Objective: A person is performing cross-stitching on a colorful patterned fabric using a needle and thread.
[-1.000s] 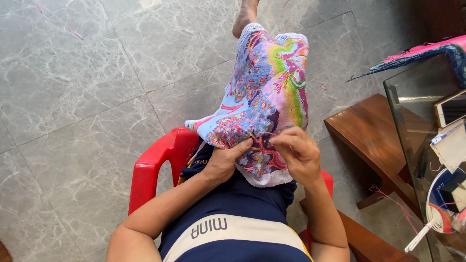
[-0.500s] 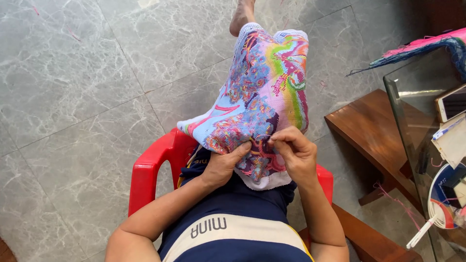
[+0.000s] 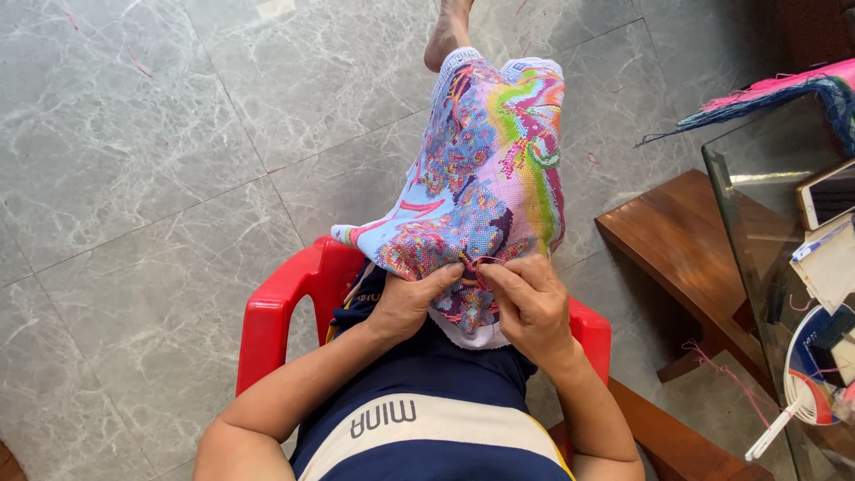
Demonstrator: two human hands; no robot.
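Both hands, left hand (image 3: 411,301) and right hand (image 3: 532,301), pinch the multicoloured cross-stitch cloth (image 3: 485,178) over the red plastic chair (image 3: 285,298); any needle is too small to make out.

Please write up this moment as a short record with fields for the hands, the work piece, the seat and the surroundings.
left hand: grips the near edge of the multicoloured cross-stitch cloth
right hand: pinches at the cloth beside the left hand; needle too small to tell
cloth: draped over the lap and leg
seat: red plastic chair
surroundings: grey marble-tile floor; glass-topped table at right
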